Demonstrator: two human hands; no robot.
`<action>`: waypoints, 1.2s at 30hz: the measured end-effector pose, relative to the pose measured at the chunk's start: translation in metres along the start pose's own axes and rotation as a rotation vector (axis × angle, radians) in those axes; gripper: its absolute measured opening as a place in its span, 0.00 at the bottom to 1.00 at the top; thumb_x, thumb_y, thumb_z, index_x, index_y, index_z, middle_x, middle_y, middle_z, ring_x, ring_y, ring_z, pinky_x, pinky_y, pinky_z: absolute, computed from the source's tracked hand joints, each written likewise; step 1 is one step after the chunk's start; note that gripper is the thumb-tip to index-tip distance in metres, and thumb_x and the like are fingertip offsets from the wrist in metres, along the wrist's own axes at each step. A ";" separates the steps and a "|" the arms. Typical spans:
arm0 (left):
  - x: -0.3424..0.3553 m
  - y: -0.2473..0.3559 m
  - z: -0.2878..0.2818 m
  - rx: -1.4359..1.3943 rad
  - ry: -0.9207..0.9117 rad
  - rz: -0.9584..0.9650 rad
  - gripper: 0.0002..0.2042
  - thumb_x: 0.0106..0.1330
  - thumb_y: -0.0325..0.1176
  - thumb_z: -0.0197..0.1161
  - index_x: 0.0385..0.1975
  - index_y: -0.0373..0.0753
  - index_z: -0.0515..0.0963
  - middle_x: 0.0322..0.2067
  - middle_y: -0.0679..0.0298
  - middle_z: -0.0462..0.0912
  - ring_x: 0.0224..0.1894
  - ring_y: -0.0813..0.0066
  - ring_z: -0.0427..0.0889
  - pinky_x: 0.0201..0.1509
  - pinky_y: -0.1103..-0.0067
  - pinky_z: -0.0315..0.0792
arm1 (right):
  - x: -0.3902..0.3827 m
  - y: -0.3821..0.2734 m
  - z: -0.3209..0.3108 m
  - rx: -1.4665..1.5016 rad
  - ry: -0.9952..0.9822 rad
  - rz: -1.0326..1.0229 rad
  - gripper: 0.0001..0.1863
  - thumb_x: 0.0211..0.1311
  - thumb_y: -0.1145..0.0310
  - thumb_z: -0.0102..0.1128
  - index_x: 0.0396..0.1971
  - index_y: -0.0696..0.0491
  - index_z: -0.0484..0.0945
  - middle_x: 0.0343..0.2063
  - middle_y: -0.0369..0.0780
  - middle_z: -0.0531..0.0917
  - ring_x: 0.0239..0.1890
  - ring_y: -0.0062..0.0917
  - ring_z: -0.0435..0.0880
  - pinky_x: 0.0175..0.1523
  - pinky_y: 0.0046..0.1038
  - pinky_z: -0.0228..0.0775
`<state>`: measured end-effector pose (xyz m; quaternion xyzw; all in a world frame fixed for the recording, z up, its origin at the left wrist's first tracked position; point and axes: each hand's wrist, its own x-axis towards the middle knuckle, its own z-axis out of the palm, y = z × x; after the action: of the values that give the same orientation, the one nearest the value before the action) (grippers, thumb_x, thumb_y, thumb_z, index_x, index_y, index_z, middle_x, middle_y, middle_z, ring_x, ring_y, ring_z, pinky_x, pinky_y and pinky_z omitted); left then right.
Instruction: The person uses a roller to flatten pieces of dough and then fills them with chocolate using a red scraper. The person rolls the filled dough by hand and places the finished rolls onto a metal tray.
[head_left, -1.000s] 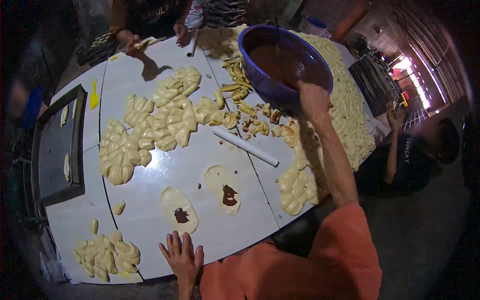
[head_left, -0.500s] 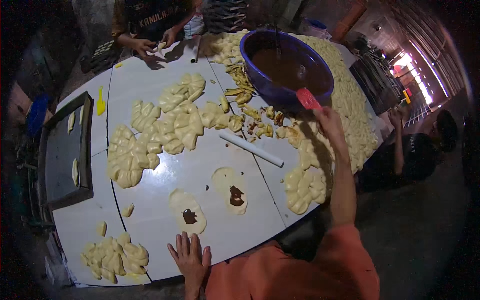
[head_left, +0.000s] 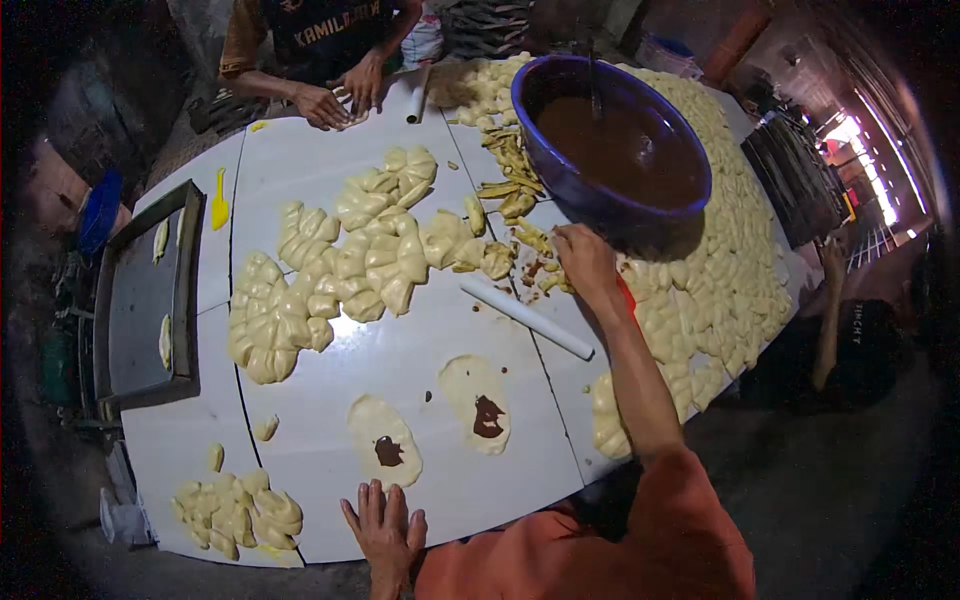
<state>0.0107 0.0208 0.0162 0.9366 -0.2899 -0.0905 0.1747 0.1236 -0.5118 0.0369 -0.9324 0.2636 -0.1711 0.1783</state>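
My left hand (head_left: 384,530) lies flat at the table's near edge, fingers spread, just below a flattened oval of dough (head_left: 372,421) with a dark brown filling. A second flattened oval (head_left: 461,388) with the same filling lies to its right. My right hand (head_left: 588,262) reaches over the scattered yellow-brown fruit-like pieces (head_left: 530,236) beside the blue tub. Its fingers are bent down and closed; what is between them is hidden. A red spatula (head_left: 627,294) shows partly beside my right wrist, mostly covered by the forearm. A white rolling pin (head_left: 527,317) lies left of that arm.
The blue tub (head_left: 700,205) holds brown liquid. Many pale dough pieces cover the right side (head_left: 690,300), the middle (head_left: 385,250) and the near left (head_left: 235,510). A dark tray (head_left: 190,300) and yellow scraper (head_left: 219,205) are at left. Across the table a person's hands (head_left: 345,98) work dough.
My right hand has come down and left from beside the tub to the fruit-like pieces; the red spatula is now by its wrist. My left hand stays flat on the table.
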 end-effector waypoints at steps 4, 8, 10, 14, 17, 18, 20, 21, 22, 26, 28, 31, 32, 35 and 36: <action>-0.005 0.001 -0.001 -0.012 0.024 -0.037 0.29 0.63 0.46 0.66 0.62 0.37 0.76 0.67 0.43 0.68 0.73 0.40 0.61 0.76 0.38 0.41 | 0.052 -0.018 0.022 -0.098 -0.112 -0.020 0.14 0.60 0.62 0.63 0.38 0.58 0.85 0.42 0.53 0.86 0.47 0.50 0.85 0.53 0.48 0.75; 0.001 0.008 -0.004 -0.022 0.047 -0.068 0.26 0.64 0.43 0.65 0.59 0.36 0.77 0.65 0.42 0.70 0.71 0.39 0.64 0.75 0.38 0.44 | 0.068 -0.024 0.026 -0.245 -0.205 0.025 0.12 0.54 0.65 0.65 0.32 0.58 0.86 0.37 0.54 0.87 0.43 0.51 0.87 0.50 0.49 0.77; 0.004 0.014 -0.008 -0.009 0.036 -0.092 0.25 0.64 0.43 0.65 0.58 0.35 0.77 0.65 0.42 0.70 0.71 0.39 0.64 0.75 0.38 0.45 | 0.077 -0.024 0.023 -0.256 -0.273 0.021 0.12 0.51 0.64 0.65 0.33 0.56 0.87 0.37 0.54 0.87 0.43 0.50 0.87 0.50 0.49 0.77; -0.005 0.005 0.003 0.036 0.123 -0.088 0.24 0.64 0.42 0.66 0.60 0.41 0.79 0.65 0.48 0.73 0.70 0.44 0.67 0.74 0.40 0.49 | 0.078 -0.022 0.016 -0.170 -0.411 0.047 0.16 0.53 0.63 0.65 0.39 0.55 0.85 0.37 0.53 0.88 0.42 0.50 0.87 0.50 0.49 0.77; 0.003 0.006 0.008 0.017 0.148 -0.021 0.25 0.64 0.42 0.67 0.61 0.42 0.78 0.66 0.50 0.72 0.70 0.46 0.68 0.74 0.41 0.50 | 0.058 0.003 -0.004 0.023 -0.199 -0.041 0.18 0.57 0.60 0.67 0.44 0.55 0.85 0.38 0.51 0.88 0.41 0.45 0.89 0.47 0.41 0.78; 0.009 0.008 0.007 0.009 0.143 -0.013 0.26 0.64 0.42 0.68 0.62 0.43 0.77 0.67 0.50 0.72 0.70 0.46 0.68 0.74 0.41 0.51 | 0.045 -0.002 -0.021 0.094 -0.193 -0.019 0.18 0.58 0.60 0.67 0.44 0.55 0.86 0.38 0.51 0.88 0.41 0.41 0.89 0.46 0.38 0.79; 0.004 0.009 0.000 0.006 0.123 -0.054 0.26 0.64 0.41 0.68 0.63 0.43 0.77 0.68 0.51 0.71 0.71 0.48 0.67 0.74 0.42 0.50 | 0.010 -0.036 -0.035 0.250 -0.246 -0.090 0.17 0.61 0.61 0.66 0.46 0.55 0.86 0.36 0.46 0.89 0.37 0.29 0.88 0.43 0.31 0.78; 0.003 0.008 0.001 0.003 0.147 -0.046 0.27 0.64 0.41 0.68 0.63 0.43 0.76 0.68 0.51 0.71 0.72 0.49 0.67 0.74 0.42 0.50 | -0.010 -0.051 -0.041 0.267 -0.279 -0.089 0.17 0.61 0.61 0.66 0.46 0.55 0.86 0.36 0.46 0.89 0.37 0.29 0.88 0.43 0.31 0.78; 0.000 0.005 0.001 0.004 0.177 -0.035 0.27 0.64 0.41 0.68 0.64 0.43 0.76 0.68 0.51 0.70 0.72 0.49 0.67 0.74 0.42 0.50 | -0.035 -0.068 -0.048 0.329 -0.390 -0.065 0.17 0.62 0.61 0.66 0.46 0.56 0.86 0.35 0.43 0.88 0.35 0.26 0.86 0.42 0.29 0.77; -0.001 0.004 0.002 -0.027 0.170 -0.031 0.27 0.63 0.40 0.70 0.64 0.45 0.76 0.68 0.53 0.71 0.72 0.51 0.66 0.74 0.42 0.50 | -0.138 -0.088 -0.042 0.686 -0.726 0.123 0.17 0.62 0.63 0.68 0.43 0.60 0.84 0.33 0.40 0.87 0.34 0.21 0.82 0.41 0.25 0.74; 0.001 0.005 0.006 -0.051 0.181 -0.027 0.27 0.63 0.39 0.70 0.63 0.45 0.77 0.68 0.54 0.71 0.72 0.52 0.66 0.75 0.42 0.48 | -0.165 -0.098 -0.038 0.646 -0.781 -0.006 0.14 0.63 0.65 0.68 0.42 0.58 0.84 0.34 0.42 0.87 0.33 0.25 0.85 0.41 0.28 0.76; 0.010 0.022 0.009 -0.012 0.232 0.055 0.25 0.62 0.36 0.71 0.61 0.46 0.79 0.67 0.54 0.72 0.71 0.51 0.68 0.75 0.40 0.44 | -0.195 -0.098 -0.022 0.532 -0.668 -0.146 0.12 0.64 0.63 0.69 0.43 0.54 0.86 0.35 0.40 0.85 0.34 0.29 0.87 0.41 0.30 0.78; 0.019 0.036 0.002 -0.057 0.210 0.063 0.22 0.61 0.35 0.73 0.57 0.46 0.81 0.66 0.54 0.74 0.70 0.51 0.69 0.74 0.39 0.45 | -0.201 -0.096 -0.018 0.436 -0.563 -0.232 0.12 0.64 0.61 0.69 0.43 0.52 0.86 0.36 0.39 0.84 0.34 0.30 0.87 0.40 0.31 0.79; 0.046 0.065 0.010 -0.135 0.226 0.176 0.18 0.60 0.35 0.73 0.51 0.46 0.83 0.61 0.57 0.77 0.67 0.53 0.73 0.74 0.39 0.47 | -0.208 -0.094 -0.015 0.291 -0.414 -0.339 0.13 0.63 0.60 0.69 0.44 0.48 0.87 0.38 0.37 0.83 0.35 0.30 0.88 0.37 0.32 0.80; 0.055 0.074 0.011 -0.166 0.221 0.201 0.17 0.59 0.35 0.73 0.50 0.46 0.83 0.58 0.58 0.79 0.65 0.54 0.74 0.74 0.40 0.48 | -0.210 -0.092 -0.013 0.249 -0.378 -0.365 0.13 0.63 0.60 0.70 0.45 0.47 0.87 0.39 0.37 0.82 0.35 0.29 0.88 0.36 0.32 0.80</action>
<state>0.0144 -0.0709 0.0300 0.8894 -0.3526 0.0075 0.2906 -0.0108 -0.3254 0.0399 -0.9508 0.0307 -0.0548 0.3035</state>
